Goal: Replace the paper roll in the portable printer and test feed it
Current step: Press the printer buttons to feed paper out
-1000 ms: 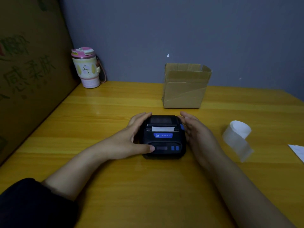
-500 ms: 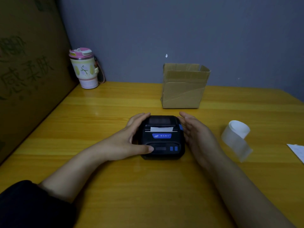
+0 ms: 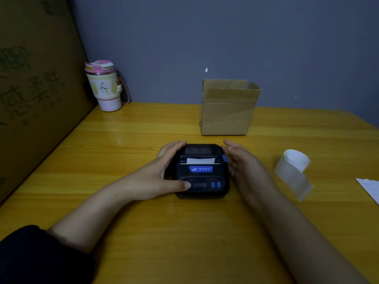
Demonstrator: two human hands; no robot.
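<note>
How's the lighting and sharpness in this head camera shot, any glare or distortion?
Head view: dim and bluish, with the printer nearly black, though its white paper tab stays readable; soft glare streaks lie on the table near the left hand; wide-angle bending shows at the edges; the paper roll looks slightly soft.

One printer point(image 3: 200, 171), centre. One loose paper roll point(image 3: 293, 171), right. One paper sheet point(image 3: 370, 188), right edge. One cardboard box point(image 3: 228, 108), far. One tumbler point(image 3: 103, 86), far left. Two hands: left hand point(image 3: 158, 175), right hand point(image 3: 245, 167).
</note>
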